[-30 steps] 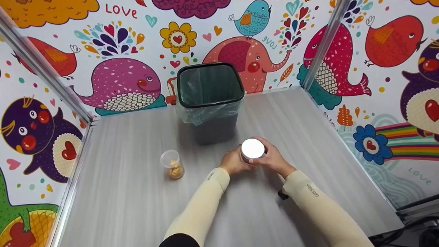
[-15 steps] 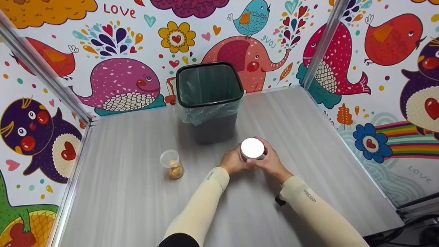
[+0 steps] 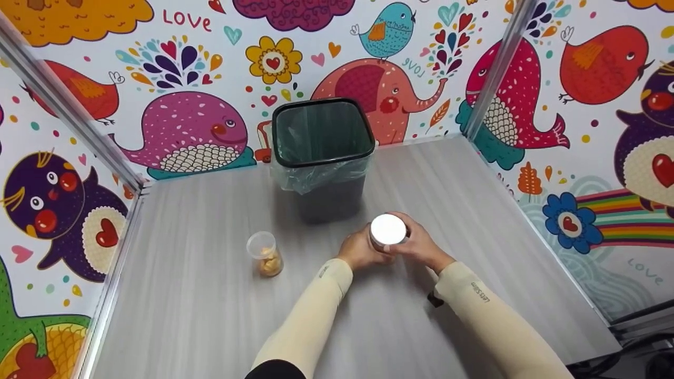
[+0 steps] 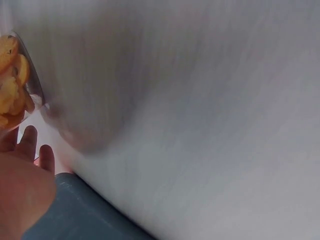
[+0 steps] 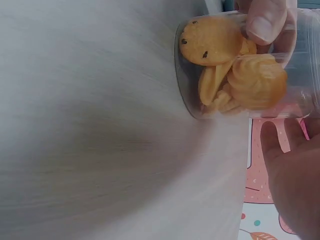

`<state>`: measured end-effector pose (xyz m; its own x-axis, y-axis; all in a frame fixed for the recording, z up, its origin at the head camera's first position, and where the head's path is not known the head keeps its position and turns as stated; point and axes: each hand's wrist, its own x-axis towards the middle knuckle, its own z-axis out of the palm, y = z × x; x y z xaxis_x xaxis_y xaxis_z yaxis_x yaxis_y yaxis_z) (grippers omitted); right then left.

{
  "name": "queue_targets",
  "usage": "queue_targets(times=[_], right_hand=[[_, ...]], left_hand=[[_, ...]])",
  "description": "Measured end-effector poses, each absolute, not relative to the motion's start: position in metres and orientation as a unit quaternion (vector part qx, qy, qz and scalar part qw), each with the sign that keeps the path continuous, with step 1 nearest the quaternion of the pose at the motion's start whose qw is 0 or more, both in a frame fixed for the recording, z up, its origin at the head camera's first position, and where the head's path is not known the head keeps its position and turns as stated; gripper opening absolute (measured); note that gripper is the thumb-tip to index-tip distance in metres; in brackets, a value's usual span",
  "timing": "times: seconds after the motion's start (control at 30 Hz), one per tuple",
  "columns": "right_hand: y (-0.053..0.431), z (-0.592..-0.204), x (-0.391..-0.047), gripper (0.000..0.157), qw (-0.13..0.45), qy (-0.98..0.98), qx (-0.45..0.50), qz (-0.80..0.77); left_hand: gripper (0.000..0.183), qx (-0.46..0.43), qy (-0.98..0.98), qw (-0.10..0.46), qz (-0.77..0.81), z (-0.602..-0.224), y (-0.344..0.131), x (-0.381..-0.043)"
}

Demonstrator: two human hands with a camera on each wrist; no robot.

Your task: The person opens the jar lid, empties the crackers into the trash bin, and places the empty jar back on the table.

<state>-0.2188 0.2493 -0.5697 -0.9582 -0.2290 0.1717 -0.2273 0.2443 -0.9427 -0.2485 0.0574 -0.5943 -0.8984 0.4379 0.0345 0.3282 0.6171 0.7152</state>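
A clear plastic jar with a white lid (image 3: 388, 229) stands between both hands, upright or nearly so. Through its wall, the right wrist view shows several golden cookies (image 5: 257, 82) inside. My left hand (image 3: 363, 249) grips the jar's body from the left and below the lid. My right hand (image 3: 421, 243) holds the lid, thumb at its near edge and fingers round the far side. In the left wrist view only the base end of the jar, with cookies (image 4: 11, 90), shows at the left edge.
A second clear container (image 3: 267, 257) with yellowish pieces stands on the grey table (image 3: 200, 295) to the left; whether its top is covered, I cannot tell. Behind the hands is a dark bin (image 3: 331, 197) with a plastic liner. Printed panels enclose the table's back and sides.
My right hand turned slightly to the left at the lid half a second ago and is now back near its earlier position. The left hand and the jar stay in about the same place.
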Motion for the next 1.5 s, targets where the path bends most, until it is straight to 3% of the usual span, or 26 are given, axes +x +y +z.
queue_targets(times=[0.4,0.87,1.23,1.5], right_hand=[[0.224,-0.553,-0.193,0.093,-0.06,0.783,-0.094,-0.611],[0.242,-0.531,-0.205,0.088,0.032,0.786,-0.135,-0.603],[0.228,-0.542,-0.191,0.086,-0.041,0.783,-0.102,-0.612],[0.231,-0.541,-0.194,0.085,-0.036,0.793,-0.104,-0.6]], left_hand=[[0.093,0.221,0.897,0.071,0.376,-0.594,0.055,-0.248],[0.096,0.208,0.895,0.076,0.387,-0.594,0.056,-0.247],[0.097,0.211,0.897,0.076,0.38,-0.591,0.055,-0.248],[0.097,0.207,0.898,0.082,0.379,-0.593,0.056,-0.247]])
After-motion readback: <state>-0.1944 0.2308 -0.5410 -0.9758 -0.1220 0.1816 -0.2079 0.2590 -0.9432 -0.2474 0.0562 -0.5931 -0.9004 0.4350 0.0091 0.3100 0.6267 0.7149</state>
